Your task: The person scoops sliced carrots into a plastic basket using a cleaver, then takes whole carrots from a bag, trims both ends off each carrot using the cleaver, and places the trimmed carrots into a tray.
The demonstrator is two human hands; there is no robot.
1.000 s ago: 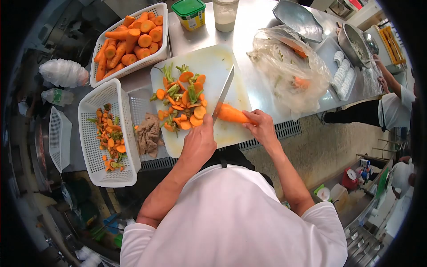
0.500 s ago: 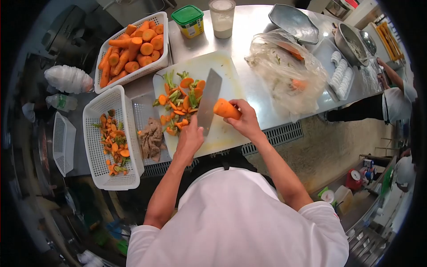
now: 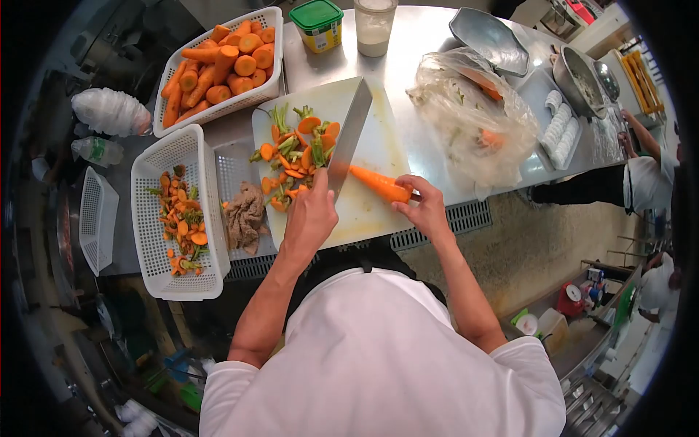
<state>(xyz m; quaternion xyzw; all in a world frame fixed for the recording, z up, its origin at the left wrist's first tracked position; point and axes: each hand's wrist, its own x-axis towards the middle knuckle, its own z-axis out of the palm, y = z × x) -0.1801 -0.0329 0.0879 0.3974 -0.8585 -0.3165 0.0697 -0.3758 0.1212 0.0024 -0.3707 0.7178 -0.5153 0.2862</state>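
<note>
My left hand (image 3: 311, 218) is wrapped round the handle of a broad knife (image 3: 351, 131), its blade slanting up and right over the white cutting board (image 3: 378, 218). With my right hand (image 3: 424, 205) I grip the thick end of a carrot (image 3: 380, 183). The carrot's narrow tip points left and lies close to the blade; whether they touch I cannot tell. Left of the blade, cut carrot tops (image 3: 318, 149) with green stems and orange slices are heaped on the board.
A basket (image 3: 207, 115) of carrots stands at the back left, a basket (image 3: 137, 218) of scraps below it. Beside the board lies a brown cloth (image 3: 245, 218). A plastic bag (image 3: 473, 116) and a green-lidded tub (image 3: 318, 28) are on the table. A co-worker (image 3: 648, 175) stands at the right.
The carrot has been turned from its cut thick end facing the knife to its narrow tip facing it. The blade has shifted slightly and tilts further right.
</note>
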